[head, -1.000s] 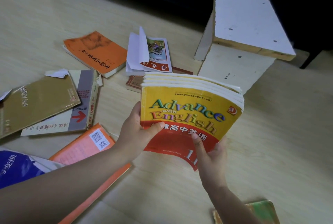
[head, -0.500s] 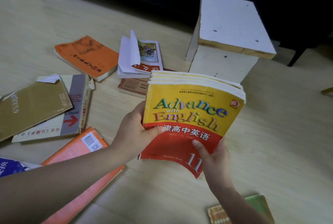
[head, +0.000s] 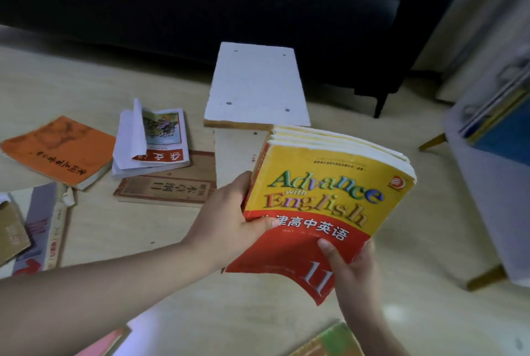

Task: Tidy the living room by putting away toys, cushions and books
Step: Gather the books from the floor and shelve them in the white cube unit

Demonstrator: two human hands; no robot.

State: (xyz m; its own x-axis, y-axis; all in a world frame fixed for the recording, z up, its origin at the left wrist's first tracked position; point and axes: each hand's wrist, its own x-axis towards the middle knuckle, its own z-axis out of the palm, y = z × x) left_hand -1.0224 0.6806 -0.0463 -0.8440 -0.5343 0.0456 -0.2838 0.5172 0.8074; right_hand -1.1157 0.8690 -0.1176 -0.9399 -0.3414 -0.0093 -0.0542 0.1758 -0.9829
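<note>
At centre right, we are swinging the Advance with English textbooks (head: pixel 329 183) toward a white cabinet (head: pixel 484 192) newly entering at right, left hand (head: pixel 226 221) and right hand (head: pixel 355 269) gripping them.

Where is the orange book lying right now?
In the head view, the orange book lies flat on the floor at far left, just left of the open book with curled pages.

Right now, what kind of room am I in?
Likely a living room: a dark sofa stands at the back, books lie scattered on the pale floor, and a small white stool stands nearby.
</note>
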